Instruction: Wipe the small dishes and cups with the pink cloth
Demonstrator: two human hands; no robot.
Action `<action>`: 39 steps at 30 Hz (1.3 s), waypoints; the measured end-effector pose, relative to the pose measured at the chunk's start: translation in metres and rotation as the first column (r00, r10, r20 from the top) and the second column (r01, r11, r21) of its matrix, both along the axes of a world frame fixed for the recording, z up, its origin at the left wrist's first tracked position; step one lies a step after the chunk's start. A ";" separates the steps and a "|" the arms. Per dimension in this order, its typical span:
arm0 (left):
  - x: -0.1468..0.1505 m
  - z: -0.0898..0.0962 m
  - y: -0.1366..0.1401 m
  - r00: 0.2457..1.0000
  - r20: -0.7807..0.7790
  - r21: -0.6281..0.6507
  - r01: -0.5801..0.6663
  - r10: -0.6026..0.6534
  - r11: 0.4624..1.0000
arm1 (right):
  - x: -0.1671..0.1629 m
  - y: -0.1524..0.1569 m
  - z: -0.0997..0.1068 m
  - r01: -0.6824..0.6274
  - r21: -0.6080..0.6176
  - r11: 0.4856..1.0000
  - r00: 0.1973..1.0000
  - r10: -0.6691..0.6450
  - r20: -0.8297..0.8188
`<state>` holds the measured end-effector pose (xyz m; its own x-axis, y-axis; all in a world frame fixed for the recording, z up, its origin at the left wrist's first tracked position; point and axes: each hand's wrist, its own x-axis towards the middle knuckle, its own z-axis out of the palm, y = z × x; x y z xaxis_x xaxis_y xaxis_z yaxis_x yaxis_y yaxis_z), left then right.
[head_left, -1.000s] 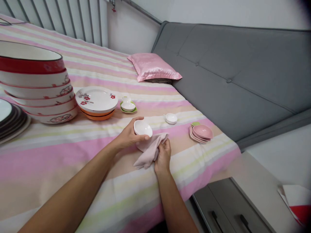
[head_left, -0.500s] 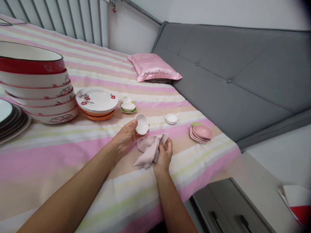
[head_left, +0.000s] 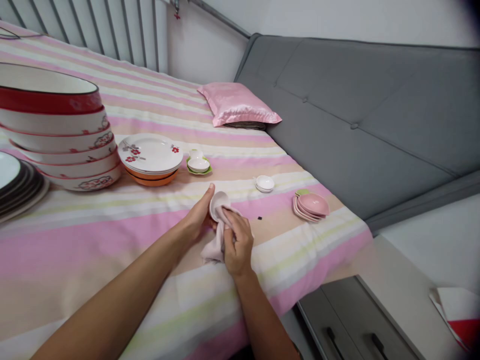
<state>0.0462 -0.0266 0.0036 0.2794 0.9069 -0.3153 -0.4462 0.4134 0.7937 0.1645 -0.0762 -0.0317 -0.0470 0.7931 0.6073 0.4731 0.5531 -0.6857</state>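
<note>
A small white dish (head_left: 218, 201) is tilted upright in my left hand (head_left: 200, 214), whose thumb stands up beside its rim. My right hand (head_left: 239, 242) grips a pale pink cloth (head_left: 214, 248) and presses part of it against the inside of the dish. Cloth and fingers cover the dish's lower part. To the right, a stack of small white dishes (head_left: 265, 183) rests on the striped sheet, and farther right lies a stack of pink dishes (head_left: 314, 205) with a green leaf-shaped piece. A small dark speck (head_left: 260, 218) is on the sheet near my right hand.
Tall stacked bowls (head_left: 78, 167) and dark-rimmed plates (head_left: 28, 192) stand at the left. Flowered plates (head_left: 153, 152) sit over orange ones, beside a green-edged dish (head_left: 199, 171). Behind are a pink pillow (head_left: 240, 105) and a grey headboard (head_left: 367, 110); a drawer cabinet (head_left: 348, 320) is lower right.
My right hand has moved left and up, bringing the cloth into the small white dish. My left hand has lowered the dish slightly. The dark speck now shows on the sheet.
</note>
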 end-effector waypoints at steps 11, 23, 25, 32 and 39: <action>0.008 0.003 -0.004 0.990 -0.125 0.028 -0.064 0.067 0.998 | -0.006 -0.005 0.007 0.061 0.000 0.998 0.968 -0.059 0.245; 0.008 0.008 -0.007 0.999 -0.049 -0.142 -0.013 0.006 0.990 | -0.004 -0.004 0.001 -0.009 -0.022 1.000 0.901 0.018 0.434; 0.007 0.008 -0.006 1.000 -0.004 -0.146 -0.004 0.003 0.989 | -0.004 -0.005 0.000 -0.024 -0.027 0.999 0.893 0.034 0.449; 0.003 -0.001 -0.004 0.993 0.029 -0.218 0.118 -0.115 0.969 | -0.003 -0.003 0.000 -0.102 0.047 0.994 0.906 0.074 0.417; 0.003 -0.004 -0.002 0.997 0.071 -0.095 -0.029 0.036 0.995 | -0.004 -0.003 0.004 -0.064 0.148 0.987 0.954 0.017 0.300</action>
<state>0.0490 -0.0288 0.0001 0.2751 0.8833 -0.3796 -0.5156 0.4688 0.7173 0.1602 -0.0797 -0.0280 -0.2737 0.6842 0.6760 0.6171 0.6640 -0.4222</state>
